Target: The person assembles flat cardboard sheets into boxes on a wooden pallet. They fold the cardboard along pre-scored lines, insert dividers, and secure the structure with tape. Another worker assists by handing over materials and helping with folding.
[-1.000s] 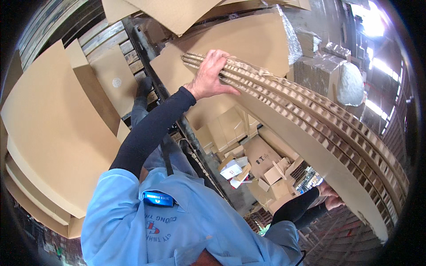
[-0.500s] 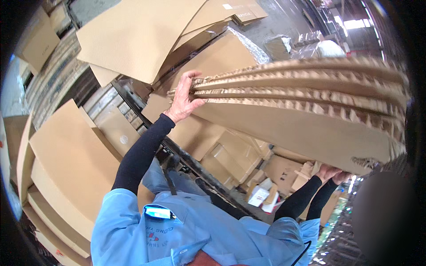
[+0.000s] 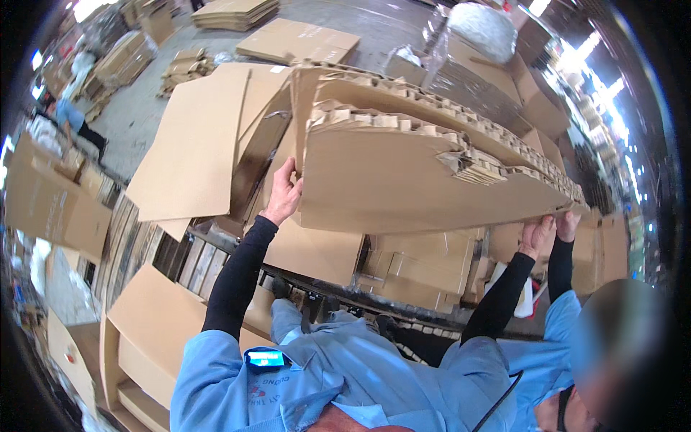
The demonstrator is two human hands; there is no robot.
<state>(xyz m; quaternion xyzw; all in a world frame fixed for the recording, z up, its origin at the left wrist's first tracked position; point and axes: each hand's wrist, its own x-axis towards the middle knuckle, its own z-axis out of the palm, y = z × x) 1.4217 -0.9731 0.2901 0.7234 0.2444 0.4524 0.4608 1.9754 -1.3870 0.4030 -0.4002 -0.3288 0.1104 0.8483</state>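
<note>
Two-handed, holding honeycomb cardboard panels (image 3: 403, 176) aloft above brown cartons (image 3: 414, 277), clasping the left edge with left hand (image 3: 283, 196) and lower right edge with right hand (image 3: 535, 235), beside a co-worker's hand (image 3: 567, 225).

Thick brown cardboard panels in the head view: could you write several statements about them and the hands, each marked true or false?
1. The wearer's bare left hand is at the left edge of the thick brown cardboard panels. True.
2. The wearer's right hand hangs away from the panels. False: the bare right hand is at their lower right edge.
3. A co-worker's bare hand is beside the wearer's right hand. True.
4. The panels lie flat on the floor. False: they are held up, tilted.
5. The wearer's forearm sleeves are white. False: they are black sleeves.
</note>
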